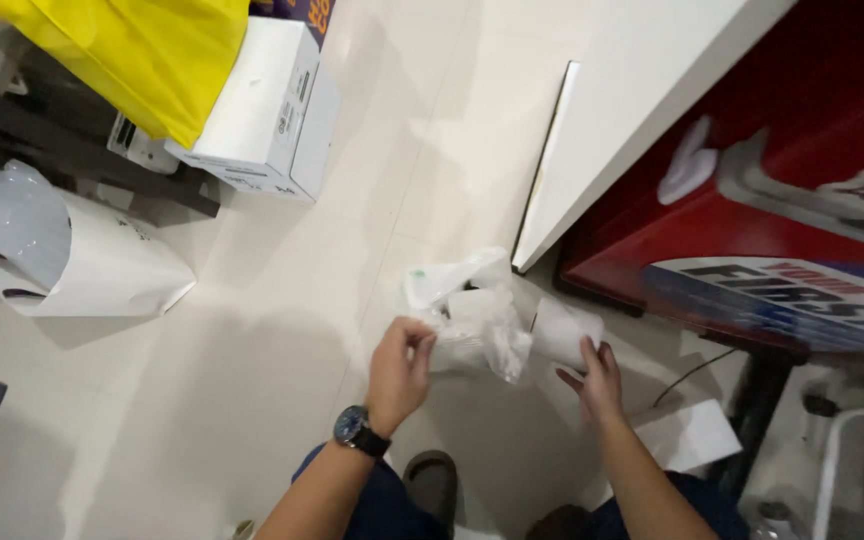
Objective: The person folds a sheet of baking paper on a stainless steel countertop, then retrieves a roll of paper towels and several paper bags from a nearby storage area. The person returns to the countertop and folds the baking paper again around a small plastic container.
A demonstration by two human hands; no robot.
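Two hands work low over the pale floor (282, 330). Your left hand (399, 372), wristwatch (357, 430) on, pinches the clear plastic bag (472, 320) in curled fingers. Just right, your right hand (597, 380) grips a white roll (564, 332) from below, fingers wrapped around it.

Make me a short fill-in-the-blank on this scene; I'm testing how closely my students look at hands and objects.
1. The left hand grips a clear ____ bag.
2. The right hand holds a white ____.
3. A dark ____ sits on the left wrist.
4. On the white box lies a ____ bag.

Missing words: plastic; roll; watch; yellow
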